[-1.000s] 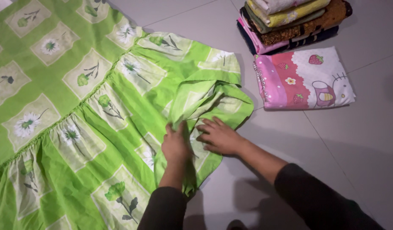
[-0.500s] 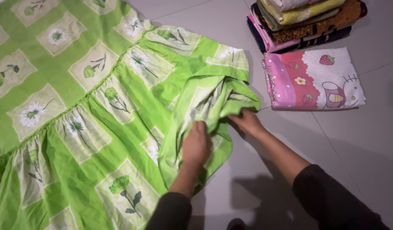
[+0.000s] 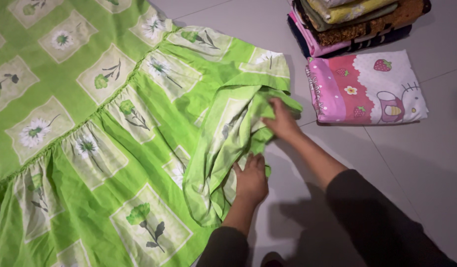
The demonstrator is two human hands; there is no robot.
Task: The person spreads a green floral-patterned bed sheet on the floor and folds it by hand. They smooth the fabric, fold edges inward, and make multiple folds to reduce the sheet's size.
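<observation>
A large green bed sheet [image 3: 114,128] with flower squares and a gathered frill lies spread on the floor. Its right corner is folded back into a loose bunch [image 3: 233,128]. My left hand [image 3: 251,179] grips the lower edge of that bunch. My right hand [image 3: 282,120] reaches further up and pinches the fabric near the bunch's top right edge. Both arms wear dark sleeves.
A folded pink and white cloth [image 3: 367,89] with strawberries lies on the grey tiled floor [image 3: 401,168] to the right. Behind it stands a stack of folded cloths [image 3: 352,24] in several colours.
My right hand has moved up and away from my left hand, from the lower fold to the bunch's upper edge. My left hand shifted right and took hold of the lower edge.
</observation>
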